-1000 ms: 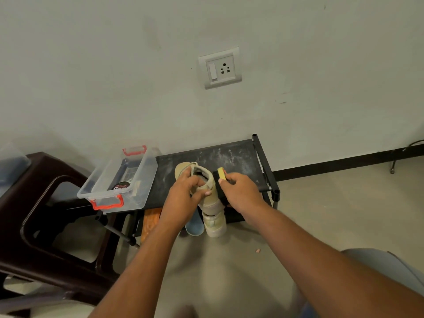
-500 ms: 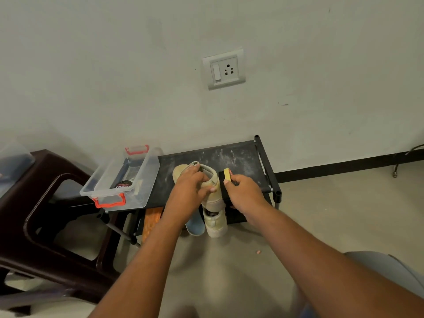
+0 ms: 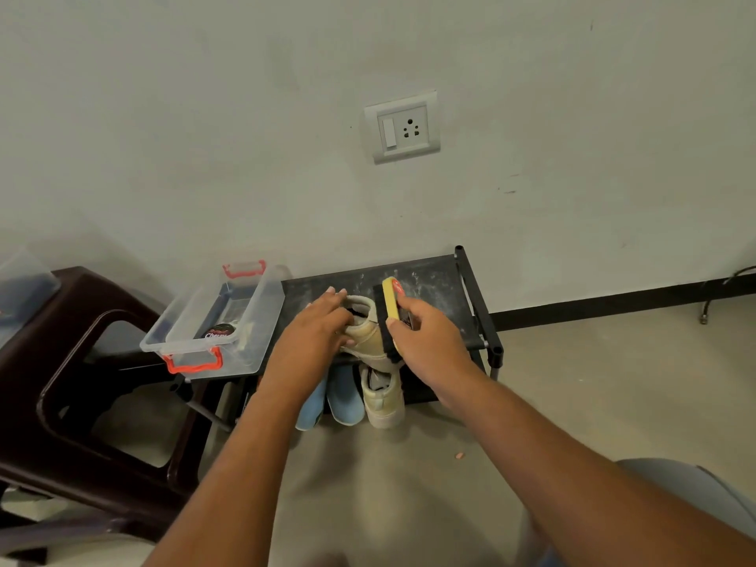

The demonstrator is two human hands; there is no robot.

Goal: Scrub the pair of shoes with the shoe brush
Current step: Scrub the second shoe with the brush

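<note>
A cream shoe point(image 3: 365, 334) lies on top of the black shoe rack point(image 3: 433, 280). My left hand point(image 3: 313, 335) holds it from the left, thumb at the collar and fingers reaching over its far side. My right hand point(image 3: 425, 341) grips the shoe brush point(image 3: 390, 302), which has a yellow back and black bristles. The bristles press against the right side of the shoe. The other cream shoe point(image 3: 383, 399) stands toe-out below the rack's front edge.
A pair of blue slippers point(image 3: 341, 399) sits left of the lower shoe. A clear plastic box point(image 3: 245, 317) with red handles holds a polish tin point(image 3: 221, 331) on the rack's left end. A dark brown plastic chair point(image 3: 82, 362) stands to the left. A wall with a socket point(image 3: 403, 126) lies behind.
The brush has slid farther along the shoe, away from me. My left hand's fingers have stretched out over the shoe. The view has shifted slightly.
</note>
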